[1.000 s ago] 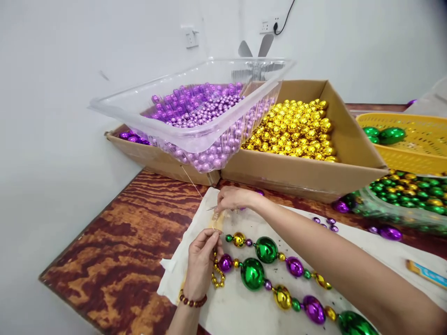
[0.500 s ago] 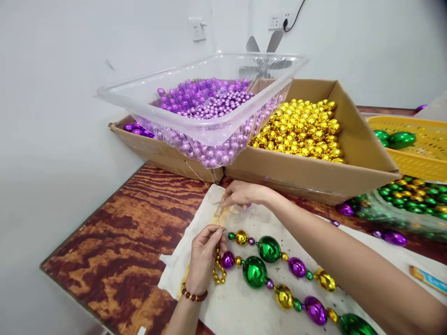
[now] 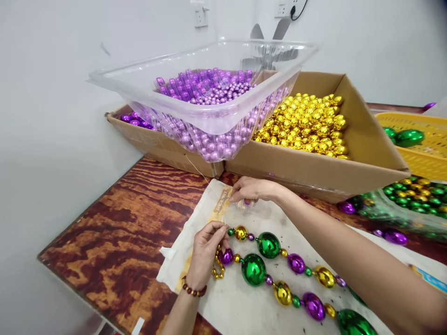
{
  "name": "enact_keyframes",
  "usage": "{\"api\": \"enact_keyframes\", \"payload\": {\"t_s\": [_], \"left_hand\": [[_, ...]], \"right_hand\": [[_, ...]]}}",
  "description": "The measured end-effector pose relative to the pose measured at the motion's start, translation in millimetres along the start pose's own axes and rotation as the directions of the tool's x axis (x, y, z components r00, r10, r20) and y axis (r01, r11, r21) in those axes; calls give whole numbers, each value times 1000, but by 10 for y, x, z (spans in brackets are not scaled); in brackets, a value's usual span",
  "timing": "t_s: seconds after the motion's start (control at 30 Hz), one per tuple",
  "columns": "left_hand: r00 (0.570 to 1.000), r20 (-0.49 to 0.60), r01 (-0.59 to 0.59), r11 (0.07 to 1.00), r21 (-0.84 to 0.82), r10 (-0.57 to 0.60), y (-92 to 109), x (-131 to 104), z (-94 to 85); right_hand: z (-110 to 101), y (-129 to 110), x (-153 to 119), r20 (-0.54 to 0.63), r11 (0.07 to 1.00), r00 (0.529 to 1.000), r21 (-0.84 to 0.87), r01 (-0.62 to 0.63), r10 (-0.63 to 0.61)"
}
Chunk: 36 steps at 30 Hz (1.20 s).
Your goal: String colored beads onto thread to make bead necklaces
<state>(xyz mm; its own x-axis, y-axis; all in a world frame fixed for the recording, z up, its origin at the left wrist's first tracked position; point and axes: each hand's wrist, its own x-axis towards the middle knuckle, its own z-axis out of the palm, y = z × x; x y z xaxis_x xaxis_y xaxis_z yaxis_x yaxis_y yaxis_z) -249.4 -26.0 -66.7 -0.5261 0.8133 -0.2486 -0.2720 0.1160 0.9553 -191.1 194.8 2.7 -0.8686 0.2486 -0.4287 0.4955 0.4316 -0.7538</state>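
On white cloth (image 3: 240, 318), over wooden table (image 3: 115, 232): bead strand (image 3: 253, 270), green, gold and purple, two rows extending rightward from left hand (image 3: 206, 246). Left thumb and forefinger pinch strand end beside small green bead (image 3: 231, 231); loop of gold beads (image 3: 218, 273) just beside same hand. Right hand (image 3: 252, 190) farther forward, fingers bunched; cannot tell whether they grip anything. Behind: clear tub (image 3: 216, 123) of purple beads (image 3: 213, 144), above cartons (image 3: 307, 165).
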Motion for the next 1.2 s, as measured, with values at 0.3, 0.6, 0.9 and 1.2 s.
{"api": "enact_keyframes", "payload": {"t_s": [0.3, 0.6, 0.9, 1.2], "left_hand": [[1000, 9, 10, 1000, 14, -10, 30, 20, 6], [1000, 27, 8, 996, 88, -10, 278, 136, 83], [920, 380, -87, 995, -46, 98, 1582, -240, 1290], [726, 688, 62, 997, -36, -20, 1696, -406, 2347]], "right_hand": [[119, -52, 177, -70, 997, 995, 13, 75, -74], [81, 682, -1421, -489, 999, 871, 30, -32, 43], [561, 2009, -3707, -746, 826, 491, 138, -547, 450], [877, 2115, -3929, -849, 767, 286, 196, -610, 445]]}}
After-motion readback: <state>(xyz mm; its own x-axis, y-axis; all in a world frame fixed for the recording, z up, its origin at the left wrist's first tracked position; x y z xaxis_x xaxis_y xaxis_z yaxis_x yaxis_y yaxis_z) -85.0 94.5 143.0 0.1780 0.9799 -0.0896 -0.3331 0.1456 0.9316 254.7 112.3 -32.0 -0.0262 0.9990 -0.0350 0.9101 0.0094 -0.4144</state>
